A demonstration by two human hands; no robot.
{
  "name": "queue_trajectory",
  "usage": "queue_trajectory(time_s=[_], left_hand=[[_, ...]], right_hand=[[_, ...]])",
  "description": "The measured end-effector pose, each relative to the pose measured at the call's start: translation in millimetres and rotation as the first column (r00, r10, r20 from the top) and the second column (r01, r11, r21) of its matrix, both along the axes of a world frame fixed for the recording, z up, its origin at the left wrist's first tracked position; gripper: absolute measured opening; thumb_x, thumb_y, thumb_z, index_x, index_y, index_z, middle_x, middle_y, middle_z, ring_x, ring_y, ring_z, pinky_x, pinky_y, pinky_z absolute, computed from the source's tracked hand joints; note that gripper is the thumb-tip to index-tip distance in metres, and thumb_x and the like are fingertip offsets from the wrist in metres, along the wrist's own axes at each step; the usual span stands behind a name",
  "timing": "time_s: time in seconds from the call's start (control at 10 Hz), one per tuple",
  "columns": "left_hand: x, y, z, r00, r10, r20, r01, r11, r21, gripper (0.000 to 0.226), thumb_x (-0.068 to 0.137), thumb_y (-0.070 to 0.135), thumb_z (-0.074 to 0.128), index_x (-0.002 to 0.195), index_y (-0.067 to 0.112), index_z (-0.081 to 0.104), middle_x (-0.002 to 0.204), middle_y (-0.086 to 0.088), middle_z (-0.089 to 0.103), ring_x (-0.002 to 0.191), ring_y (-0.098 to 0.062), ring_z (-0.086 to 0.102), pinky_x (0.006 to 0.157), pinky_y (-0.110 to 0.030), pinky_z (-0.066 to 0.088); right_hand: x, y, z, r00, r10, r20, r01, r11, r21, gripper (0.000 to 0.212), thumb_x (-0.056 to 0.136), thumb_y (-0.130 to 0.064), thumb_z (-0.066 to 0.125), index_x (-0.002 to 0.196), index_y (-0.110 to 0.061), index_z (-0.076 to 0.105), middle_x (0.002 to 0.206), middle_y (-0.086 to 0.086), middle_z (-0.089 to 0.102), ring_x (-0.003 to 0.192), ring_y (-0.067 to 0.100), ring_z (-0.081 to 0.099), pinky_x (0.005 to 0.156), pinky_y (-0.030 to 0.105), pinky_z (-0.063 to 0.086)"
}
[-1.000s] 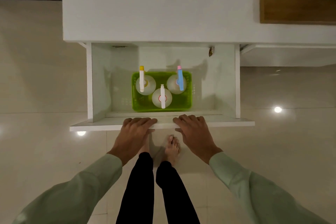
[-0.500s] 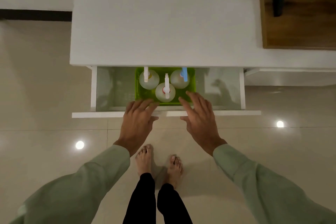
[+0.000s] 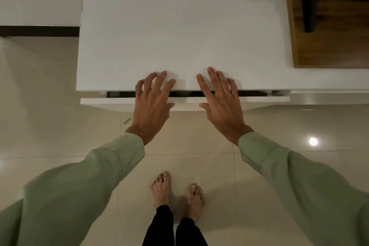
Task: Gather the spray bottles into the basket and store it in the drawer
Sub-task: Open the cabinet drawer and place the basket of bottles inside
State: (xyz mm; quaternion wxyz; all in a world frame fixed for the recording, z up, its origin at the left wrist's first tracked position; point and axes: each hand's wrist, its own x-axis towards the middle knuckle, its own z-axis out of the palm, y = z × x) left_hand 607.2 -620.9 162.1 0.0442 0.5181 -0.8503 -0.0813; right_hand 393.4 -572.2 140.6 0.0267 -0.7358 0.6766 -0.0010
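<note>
White drawer [image 3: 123,100] nearly closed, thin dark gap under the white surface [image 3: 179,26], left hand [image 3: 151,104] and right hand [image 3: 221,104] flat on its front, each grip spread apart, holding nothing

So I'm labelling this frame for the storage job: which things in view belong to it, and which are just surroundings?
Belongs to the job:
- drawer, nearly shut, dark gap showing
- left hand and right hand, spread open, over the drawer front
- basket and bottles: hidden

Just there:
- white cabinet top
- wooden furniture
- tiled floor
</note>
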Motion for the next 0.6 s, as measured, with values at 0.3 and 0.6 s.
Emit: queue_trajectory(time_s=[0.3,0.6], left_hand=[[-21,-18,1,0.995,0.098,-0.010,-0.099,0.991,-0.091,0.038,0.077,0.007,0.068,0.111,0.016,0.055,0.115,-0.008,0.057,0.103,-0.033,0.051,0.083,-0.044,0.040],[-16,-14,32,0.997,0.062,-0.044,-0.057,0.991,0.117,0.053,0.081,0.006,0.069,0.130,0.015,0.051,0.138,-0.008,0.047,0.123,-0.030,0.045,0.098,-0.042,0.043]], right_hand=[[5,-26,3,0.996,-0.017,-0.083,0.004,0.989,-0.148,0.050,0.087,-0.021,0.069,0.133,-0.019,0.048,0.132,0.013,0.052,0.114,0.033,0.049,0.087,0.048,0.038],[18,-22,37,0.996,-0.081,0.047,0.081,0.997,0.007,0.050,0.088,-0.022,0.066,0.135,-0.015,0.050,0.141,0.014,0.048,0.126,0.033,0.047,0.097,0.047,0.041]])
